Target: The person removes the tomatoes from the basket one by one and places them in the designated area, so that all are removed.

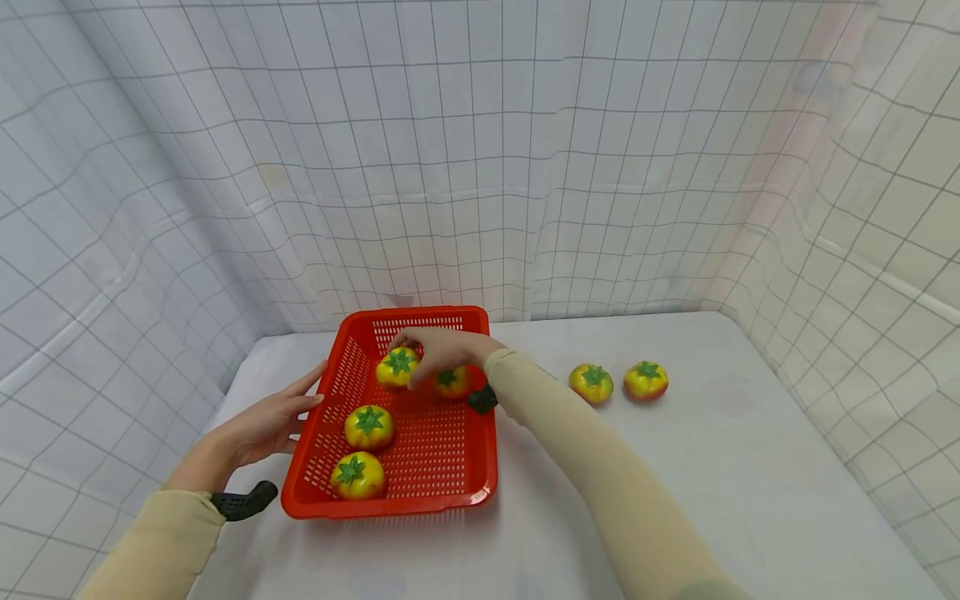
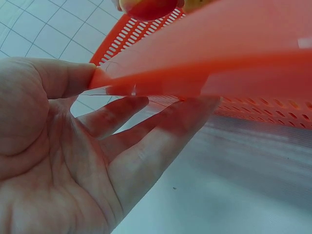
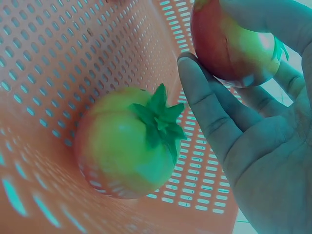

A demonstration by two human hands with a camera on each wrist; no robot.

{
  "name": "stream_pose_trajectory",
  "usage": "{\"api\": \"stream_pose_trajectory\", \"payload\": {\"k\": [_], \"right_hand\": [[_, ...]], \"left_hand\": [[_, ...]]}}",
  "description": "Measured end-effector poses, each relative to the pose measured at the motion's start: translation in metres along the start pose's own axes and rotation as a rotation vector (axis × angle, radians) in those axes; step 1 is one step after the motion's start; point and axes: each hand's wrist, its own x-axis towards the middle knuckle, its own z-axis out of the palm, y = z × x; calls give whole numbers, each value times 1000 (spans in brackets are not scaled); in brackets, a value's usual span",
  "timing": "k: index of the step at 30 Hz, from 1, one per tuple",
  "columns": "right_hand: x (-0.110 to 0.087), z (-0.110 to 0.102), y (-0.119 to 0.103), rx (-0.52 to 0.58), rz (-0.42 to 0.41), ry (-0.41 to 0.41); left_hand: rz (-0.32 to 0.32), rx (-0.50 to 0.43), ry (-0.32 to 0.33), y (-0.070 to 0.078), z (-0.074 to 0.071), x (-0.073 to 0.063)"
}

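Observation:
A red perforated plastic basket [image 1: 420,507] stands on the white table. My right hand [image 1: 442,346] grips a yellow-and-red tomato-like fruit [image 1: 398,367] with a green star-shaped top, over the basket's far part. In the right wrist view, thumb and fingers curve round this fruit [image 3: 234,48], with another fruit [image 3: 129,141] lying in the basket just beside. Two more fruits [image 1: 369,427] [image 1: 358,476] sit along its left side, and one [image 1: 452,382] is partly hidden below my right wrist. My left hand [image 1: 270,421] holds the left rim [image 2: 146,78], thumb on the edge, fingers underneath against the wall.
Two similar fruits [image 1: 591,383] [image 1: 646,381] lie on the table [image 1: 705,483] to the right of the basket. White gridded curtains [image 1: 510,183] hang behind the table and along both sides.

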Motion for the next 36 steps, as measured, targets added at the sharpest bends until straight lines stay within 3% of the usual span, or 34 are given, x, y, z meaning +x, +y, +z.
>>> {"api": "stream_pose_trajectory", "payload": {"k": [13,28,36], "right_hand": [[-6,-2,-5,-5,1,-22],[-20,-16,-4,113,-28,-40],[-33,-26,-2,2,-39,-8]], "left_hand": [[-11,1,8,-1,-1,3],[-17,-4,9,0,-1,1],[-15,-11,-1,-1,-2,2]]}}
